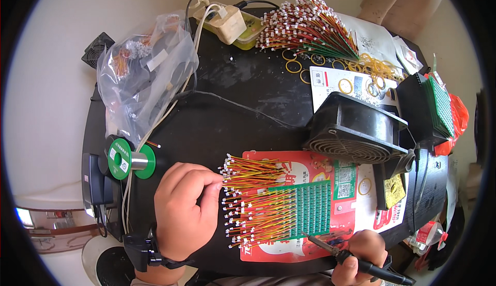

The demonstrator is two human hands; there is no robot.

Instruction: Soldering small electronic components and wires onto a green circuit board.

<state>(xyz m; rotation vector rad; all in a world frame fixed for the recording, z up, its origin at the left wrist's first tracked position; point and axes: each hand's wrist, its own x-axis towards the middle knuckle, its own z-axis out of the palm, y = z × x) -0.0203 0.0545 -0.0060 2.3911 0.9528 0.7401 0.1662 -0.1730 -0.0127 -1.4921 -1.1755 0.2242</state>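
Note:
My left hand (187,206) is closed, thumb and forefinger pinched at the white plug end of a thin connector wire in the upper part of the row. Many red, yellow and black connector wires (261,211) lie side by side, white plugs to the left. Their right ends reach a green circuit board panel (312,208) of small repeated units. My right hand (360,260) grips a soldering iron (338,254) like a pen, its tip near the panel's lower edge. Whether the tip touches the panel, I cannot tell. A red printed sheet (274,252) lies underneath.
A black fan (356,128) stands behind the panel, a yellow sponge (394,190) to its right. A solder spool (139,161) and clear plastic bag (147,79) are at left. Wired boards (310,27), rubber bands (374,66) and a power strip (227,25) lie farther back.

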